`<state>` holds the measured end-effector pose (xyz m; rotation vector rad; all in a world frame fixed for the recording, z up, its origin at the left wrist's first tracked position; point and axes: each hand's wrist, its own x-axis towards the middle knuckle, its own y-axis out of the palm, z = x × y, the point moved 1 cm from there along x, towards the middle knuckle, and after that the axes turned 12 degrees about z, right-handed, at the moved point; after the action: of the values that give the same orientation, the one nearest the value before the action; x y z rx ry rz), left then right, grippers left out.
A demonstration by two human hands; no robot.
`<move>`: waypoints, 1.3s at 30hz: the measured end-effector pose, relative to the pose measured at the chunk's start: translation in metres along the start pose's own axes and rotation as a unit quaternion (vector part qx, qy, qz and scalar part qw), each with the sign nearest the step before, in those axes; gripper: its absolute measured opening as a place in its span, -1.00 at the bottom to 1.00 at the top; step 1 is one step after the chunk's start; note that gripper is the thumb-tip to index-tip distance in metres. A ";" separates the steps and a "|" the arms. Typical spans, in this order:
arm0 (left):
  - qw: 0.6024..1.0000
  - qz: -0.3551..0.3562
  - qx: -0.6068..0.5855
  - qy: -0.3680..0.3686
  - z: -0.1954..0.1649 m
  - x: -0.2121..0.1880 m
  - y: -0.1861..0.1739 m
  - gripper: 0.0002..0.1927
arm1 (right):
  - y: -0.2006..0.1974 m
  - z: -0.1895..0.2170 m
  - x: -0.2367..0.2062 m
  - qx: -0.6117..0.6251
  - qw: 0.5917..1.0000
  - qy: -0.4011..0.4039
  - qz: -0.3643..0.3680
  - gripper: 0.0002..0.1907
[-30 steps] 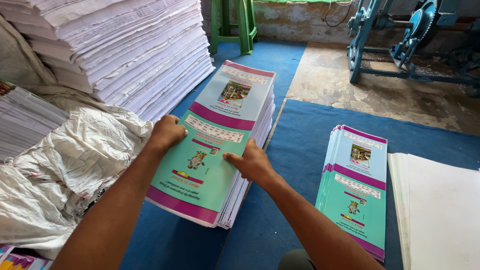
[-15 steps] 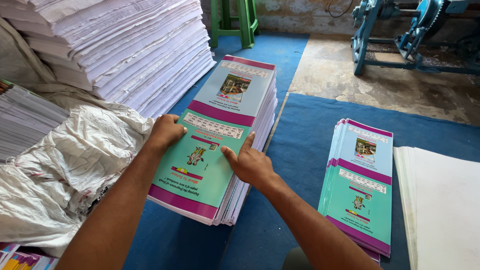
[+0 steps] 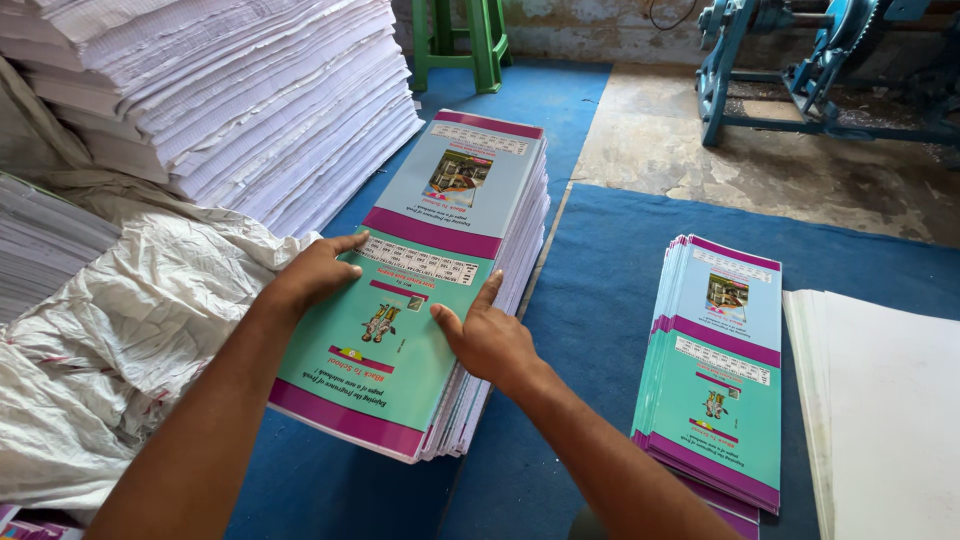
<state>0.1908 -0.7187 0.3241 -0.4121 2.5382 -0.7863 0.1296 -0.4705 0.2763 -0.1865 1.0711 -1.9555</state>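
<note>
Both hands lie flat, fingers spread, clamped on nothing: left hand [image 3: 318, 270] and right hand [image 3: 488, 342] press the centre-frame stack of printed covers [image 3: 430, 290]. The sheets look thin, glossy and slippery; best taken by the side edges.

left hand [image 3: 318, 272], right hand [image 3: 487, 340], cover stack [image 3: 430, 270]

Both forearms extend forward; left hand [image 3: 318, 270] lies flat at the cover stack's [image 3: 420, 300] left edge, right hand [image 3: 487, 340] flat at its right edge.

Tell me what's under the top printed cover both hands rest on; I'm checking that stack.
Under the top cover the right side shows many white page edges interleaved with covers. The stack sits on blue mat. Lower sheets' faces are hidden. Left hand, right hand.
</note>
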 end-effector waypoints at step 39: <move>0.897 -0.164 0.075 0.404 -0.237 -0.021 0.318 -0.74 | -0.124 -0.280 -0.185 0.094 0.970 0.198 -0.106 0.28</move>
<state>0.0436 -0.3498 0.3173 -0.5551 3.1612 -1.5337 0.0260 -0.1292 0.2432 0.2130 1.1423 -2.3381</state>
